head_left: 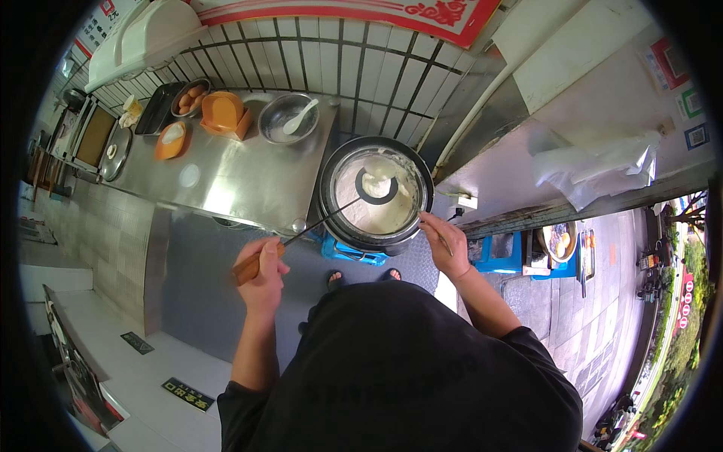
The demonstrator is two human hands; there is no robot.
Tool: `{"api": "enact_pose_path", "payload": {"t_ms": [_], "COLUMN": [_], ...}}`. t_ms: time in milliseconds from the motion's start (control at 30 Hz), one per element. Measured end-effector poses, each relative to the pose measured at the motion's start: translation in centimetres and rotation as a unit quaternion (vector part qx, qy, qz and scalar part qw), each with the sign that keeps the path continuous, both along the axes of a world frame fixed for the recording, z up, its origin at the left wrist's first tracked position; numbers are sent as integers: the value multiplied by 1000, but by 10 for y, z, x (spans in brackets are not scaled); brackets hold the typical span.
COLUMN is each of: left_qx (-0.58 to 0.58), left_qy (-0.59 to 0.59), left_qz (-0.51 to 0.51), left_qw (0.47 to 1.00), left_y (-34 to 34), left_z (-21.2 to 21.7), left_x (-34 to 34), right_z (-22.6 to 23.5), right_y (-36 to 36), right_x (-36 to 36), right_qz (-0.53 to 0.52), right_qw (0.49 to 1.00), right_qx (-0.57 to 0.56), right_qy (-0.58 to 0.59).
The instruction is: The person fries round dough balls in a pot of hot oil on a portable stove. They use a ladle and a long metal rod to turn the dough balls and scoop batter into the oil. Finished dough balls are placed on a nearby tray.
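Note:
My left hand [262, 275] is closed round the wooden handle [245, 269] of a long-handled ladle. Its thin metal rod reaches up and right to a dark round head [376, 200], which holds some pale batter. That head is over a dark-rimmed round pot [325, 192] of thick, off-white batter [365, 217]. At the pot's lower right rim, my right hand [449, 252] has its fingers closed on a slim metal utensil [446, 242]; most of it is hidden by the fingers, so its kind is unclear.
A blue stool [354, 255] stands under the pot. On the steel counter [263, 181] at left are a metal bowl [271, 120] with a white spoon [301, 117], orange containers [224, 111], and a bowl of eggs [193, 98]. A wall and ledge with plastic bags [599, 166] bound the right.

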State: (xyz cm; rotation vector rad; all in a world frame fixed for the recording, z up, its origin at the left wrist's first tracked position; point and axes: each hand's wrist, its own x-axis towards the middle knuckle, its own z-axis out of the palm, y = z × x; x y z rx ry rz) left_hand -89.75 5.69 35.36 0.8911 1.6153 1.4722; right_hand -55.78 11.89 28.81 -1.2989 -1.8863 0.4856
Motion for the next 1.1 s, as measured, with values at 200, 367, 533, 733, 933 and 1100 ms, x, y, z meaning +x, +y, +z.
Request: {"api": "enact_pose_path", "payload": {"t_ms": [200, 367, 533, 733, 933, 1100], "left_qx": [9, 6, 18, -14, 130, 156], "left_qy": [-1, 3, 6, -2, 209, 265], "left_qz": [-13, -19, -21, -20, 14, 43], "left_qw": [1000, 1000, 1000, 1000, 969, 950], "left_y": [2, 2, 4, 8, 11, 25], "left_z": [-1, -5, -11, -13, 45, 72], "left_x": [-6, -12, -20, -41, -105, -119], "right_z": [5, 8, -2, -25, -77, -105], "right_y": [1, 5, 13, 13, 13, 7], "right_x": [-5, -7, -5, 8, 1, -27], "right_qz": [-42, -81, -156, -173, -277, -324], "right_qw": [976, 916, 788, 721, 747, 719], "right_qx": [-129, -196, -281, -296, -348, -419], "right_qy": [167, 340, 525, 602, 495, 450]}}
